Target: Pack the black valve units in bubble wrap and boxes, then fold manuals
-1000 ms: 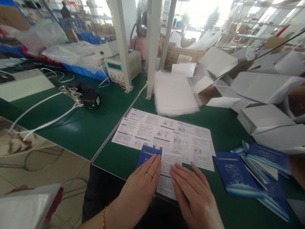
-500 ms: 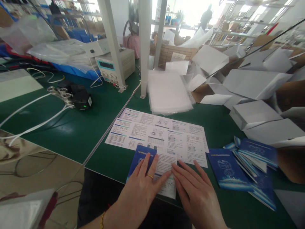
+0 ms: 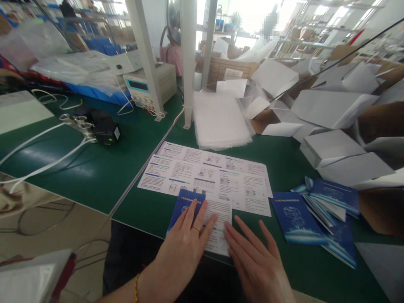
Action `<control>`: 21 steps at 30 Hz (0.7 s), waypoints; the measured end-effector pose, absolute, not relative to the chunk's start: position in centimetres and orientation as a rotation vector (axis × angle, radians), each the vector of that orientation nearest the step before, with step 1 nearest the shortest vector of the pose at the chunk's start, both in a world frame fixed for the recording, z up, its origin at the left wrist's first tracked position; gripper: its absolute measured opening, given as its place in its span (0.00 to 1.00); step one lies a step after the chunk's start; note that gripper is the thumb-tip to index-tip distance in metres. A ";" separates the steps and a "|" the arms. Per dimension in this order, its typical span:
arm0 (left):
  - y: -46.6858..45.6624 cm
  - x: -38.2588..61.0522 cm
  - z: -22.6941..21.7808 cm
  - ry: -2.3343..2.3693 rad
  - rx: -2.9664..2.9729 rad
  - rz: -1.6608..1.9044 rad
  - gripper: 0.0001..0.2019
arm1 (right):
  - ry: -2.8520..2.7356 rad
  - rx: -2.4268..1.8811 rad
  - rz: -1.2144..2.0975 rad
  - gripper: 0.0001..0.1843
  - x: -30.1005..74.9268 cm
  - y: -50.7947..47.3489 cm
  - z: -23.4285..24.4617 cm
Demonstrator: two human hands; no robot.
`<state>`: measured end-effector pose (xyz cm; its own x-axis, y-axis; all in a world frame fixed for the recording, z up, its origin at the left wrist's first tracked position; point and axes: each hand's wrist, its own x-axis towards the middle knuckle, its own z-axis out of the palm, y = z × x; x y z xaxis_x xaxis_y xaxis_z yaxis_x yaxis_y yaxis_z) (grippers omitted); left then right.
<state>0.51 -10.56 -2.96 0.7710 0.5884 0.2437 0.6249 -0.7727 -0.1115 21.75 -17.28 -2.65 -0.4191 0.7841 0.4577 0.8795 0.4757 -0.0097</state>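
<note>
A partly folded leaflet (image 3: 220, 210) lies at the table's front edge, its blue cover panel on the left and a white printed panel on the right. Across the blue panel rests my left hand (image 3: 186, 240), fingers stretched out and flat, a ring on one finger. My right hand (image 3: 255, 248) lies with fingers extended at the white panel's right edge, its fingertips touching there. Just beyond are flat printed sheets (image 3: 179, 170), overlapping each other and partly under the leaflet. To the right of my right hand sit several folded blue leaflets (image 3: 293, 216) in a loose pile.
A stack of clear plastic bags (image 3: 219, 122) lies behind the sheets. White cardboard boxes (image 3: 334, 107) crowd the right side. A bench power supply (image 3: 139, 90) stands by the metal posts. Black devices with metal fittings (image 3: 105, 128) and white cables lie left.
My left thumb has moved up, away from the right hand, and now lies on the white panel. My right hand stays at the panel's right edge. The view has shifted slightly.
</note>
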 end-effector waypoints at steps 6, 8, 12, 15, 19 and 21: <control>-10.3 0.2 -2.6 -0.942 -2.801 -0.312 0.29 | -2.381 -1.312 -0.271 0.16 22.4 -19.0 -2.5; -10.2 0.1 -2.5 -0.925 -2.810 -0.301 0.29 | -2.312 -1.433 -0.210 0.17 22.7 -18.0 -2.8; -10.1 0.0 -2.5 -0.934 -2.802 -0.283 0.30 | -2.204 -1.645 -0.177 0.19 23.2 -14.8 -3.5; -10.1 0.0 -2.7 -0.936 -2.803 -0.268 0.30 | -2.190 -1.685 -0.186 0.20 23.5 -13.4 -3.8; -10.1 -0.1 -2.8 -0.953 -2.813 -0.272 0.30 | -2.213 -1.593 -0.221 0.19 23.0 -15.2 -3.6; -10.2 -0.1 -2.7 -0.967 -2.824 -0.283 0.31 | -2.274 -1.508 -0.280 0.19 22.7 -17.2 -3.8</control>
<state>-0.09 -10.18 -2.72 0.7752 0.5911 0.2228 0.6179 -0.7828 -0.0733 22.67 -17.21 -3.76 -0.3408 0.8362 0.4297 0.9154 0.3992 -0.0509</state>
